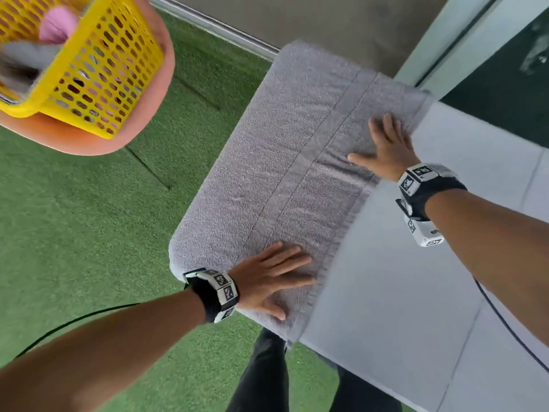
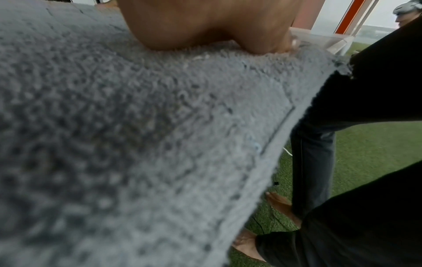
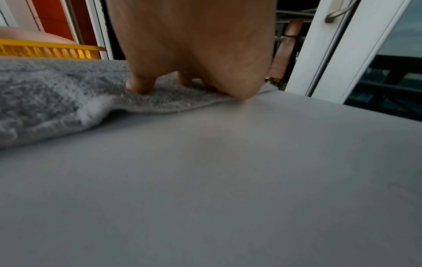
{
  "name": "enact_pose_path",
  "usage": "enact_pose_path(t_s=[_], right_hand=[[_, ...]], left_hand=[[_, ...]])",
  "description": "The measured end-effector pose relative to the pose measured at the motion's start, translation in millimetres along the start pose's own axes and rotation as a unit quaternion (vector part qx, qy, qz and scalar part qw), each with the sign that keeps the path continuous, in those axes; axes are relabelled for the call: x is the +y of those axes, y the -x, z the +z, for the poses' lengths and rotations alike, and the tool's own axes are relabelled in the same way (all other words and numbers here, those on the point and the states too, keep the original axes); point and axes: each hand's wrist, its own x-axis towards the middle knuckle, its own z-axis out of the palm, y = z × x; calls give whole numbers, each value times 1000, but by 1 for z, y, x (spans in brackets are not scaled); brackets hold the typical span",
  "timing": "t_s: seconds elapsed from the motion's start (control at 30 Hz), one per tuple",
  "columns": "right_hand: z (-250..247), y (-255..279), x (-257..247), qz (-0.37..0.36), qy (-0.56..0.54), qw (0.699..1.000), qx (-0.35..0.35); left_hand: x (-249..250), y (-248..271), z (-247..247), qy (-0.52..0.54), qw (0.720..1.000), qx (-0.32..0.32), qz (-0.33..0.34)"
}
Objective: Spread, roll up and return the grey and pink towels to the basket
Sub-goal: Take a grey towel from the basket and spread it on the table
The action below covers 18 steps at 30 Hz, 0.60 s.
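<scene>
The yellow basket (image 1: 98, 75) is cut off at ten o'clock in the head view and smeared by motion; a pink towel (image 1: 58, 25) and something grey inside it are too blurred to tell apart clearly. Both wrist views hide the fingertips behind each palm. The grey towel (image 2: 114, 144) is perhaps too close to focus.

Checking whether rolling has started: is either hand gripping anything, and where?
Nothing is gripped. The left hand and right hand both press flat, fingers straight, on the grey towel near its edge on the table.
</scene>
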Motion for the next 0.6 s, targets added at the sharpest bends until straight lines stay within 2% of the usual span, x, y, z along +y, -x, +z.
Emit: enact_pose_path(t_s=[0.3,0.6], right_hand=[[13,4,16,-55,-66,995,52],[22,2,16,-105,-171,965,168]], left_hand=[[4,-3,12,-51,997,49,12],[7,-3,11,-52,998,29,-14]])
